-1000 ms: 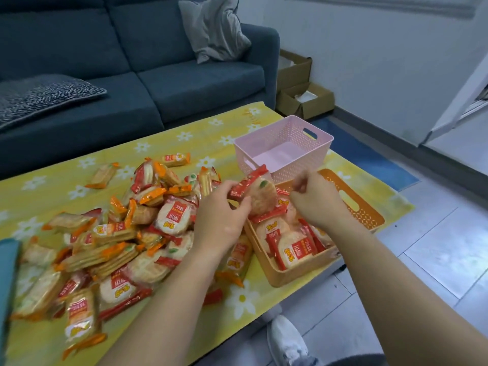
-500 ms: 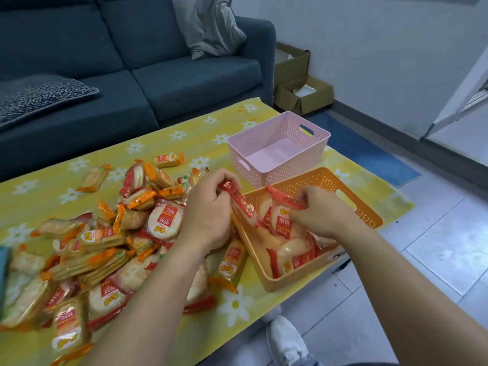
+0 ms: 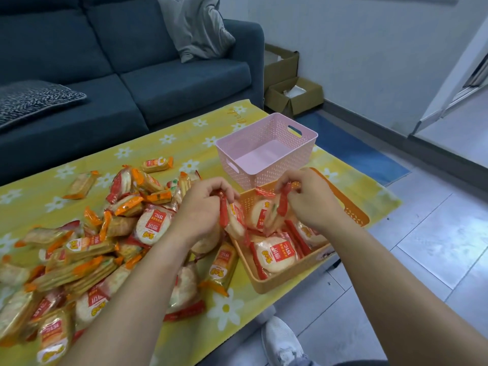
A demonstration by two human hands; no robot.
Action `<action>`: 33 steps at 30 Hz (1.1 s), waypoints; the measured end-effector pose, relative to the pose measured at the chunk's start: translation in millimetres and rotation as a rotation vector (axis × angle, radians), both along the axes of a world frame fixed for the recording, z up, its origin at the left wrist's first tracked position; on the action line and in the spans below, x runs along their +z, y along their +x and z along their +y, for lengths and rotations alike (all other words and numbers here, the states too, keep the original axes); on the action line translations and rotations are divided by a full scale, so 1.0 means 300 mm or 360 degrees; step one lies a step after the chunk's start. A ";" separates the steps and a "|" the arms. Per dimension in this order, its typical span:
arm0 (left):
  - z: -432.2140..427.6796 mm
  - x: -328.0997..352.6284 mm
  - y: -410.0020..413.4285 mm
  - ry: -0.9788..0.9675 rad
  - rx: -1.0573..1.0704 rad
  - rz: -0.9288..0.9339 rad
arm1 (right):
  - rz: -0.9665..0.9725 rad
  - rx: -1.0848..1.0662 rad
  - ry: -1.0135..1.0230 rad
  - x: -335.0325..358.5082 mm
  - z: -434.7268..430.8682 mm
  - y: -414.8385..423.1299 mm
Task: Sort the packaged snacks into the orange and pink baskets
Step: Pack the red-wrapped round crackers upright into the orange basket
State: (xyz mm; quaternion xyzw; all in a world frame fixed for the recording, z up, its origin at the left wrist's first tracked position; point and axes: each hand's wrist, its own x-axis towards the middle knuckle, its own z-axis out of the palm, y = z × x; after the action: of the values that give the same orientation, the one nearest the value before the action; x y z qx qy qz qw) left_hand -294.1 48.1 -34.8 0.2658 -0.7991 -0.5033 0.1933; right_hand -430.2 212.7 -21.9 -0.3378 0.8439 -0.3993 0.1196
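Observation:
A heap of packaged snacks (image 3: 87, 249), red round rice crackers and orange-ended biscuit packs, covers the yellow flowered tablecloth. The orange basket (image 3: 353, 215) at the table's near right edge holds several red rice cracker packs. Behind it stands the pink basket (image 3: 306, 143), with nothing inside. My left hand (image 3: 203, 210) pinches the red end of a rice cracker pack (image 3: 233, 220) at the orange basket's left rim. My right hand (image 3: 311, 202) pinches the red end of another rice cracker pack (image 3: 277, 212) above the orange basket.
A blue sofa (image 3: 163, 75) with a grey cushion and a dark patterned cushion runs behind the table. Cardboard boxes (image 3: 293, 93) stand by the wall at the right. A blue mat lies on the tiled floor. My white shoe (image 3: 282, 342) shows below the table edge.
Both hands have come in over the orange basket. The left hand brought its cracker pack down to the basket's left rim; the right hand took hold of a pack and lifted its red end.

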 end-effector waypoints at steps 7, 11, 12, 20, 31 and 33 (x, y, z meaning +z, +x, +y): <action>0.049 -0.038 -0.015 -0.0860 0.0042 -0.0612 | 0.0198 0.0264 -0.0002 -0.036 -0.045 0.064; 0.069 -0.032 -0.018 -0.0531 0.0111 -0.0272 | 0.0177 0.0298 -0.0060 -0.087 -0.098 0.111; 0.073 -0.030 -0.010 -0.0402 0.0057 -0.0173 | 0.0170 0.0284 -0.0053 -0.092 -0.105 0.115; 0.080 -0.054 0.034 -0.0736 -0.0273 -0.0575 | -0.0186 0.0297 -0.0047 -0.089 -0.106 0.090; 0.095 -0.050 0.035 -0.1091 -0.0304 -0.0762 | 0.0308 0.0143 0.0639 -0.117 -0.057 0.041; 0.099 -0.054 0.036 -0.1136 -0.0302 -0.0819 | 0.0372 0.0123 0.0658 -0.110 -0.056 0.032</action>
State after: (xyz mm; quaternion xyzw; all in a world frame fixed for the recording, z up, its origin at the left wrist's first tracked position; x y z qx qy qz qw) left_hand -283.3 77.7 -51.2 0.2245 -0.9656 -0.1292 0.0210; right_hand -420.7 196.0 -54.8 -0.3822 0.9022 -0.1714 0.1029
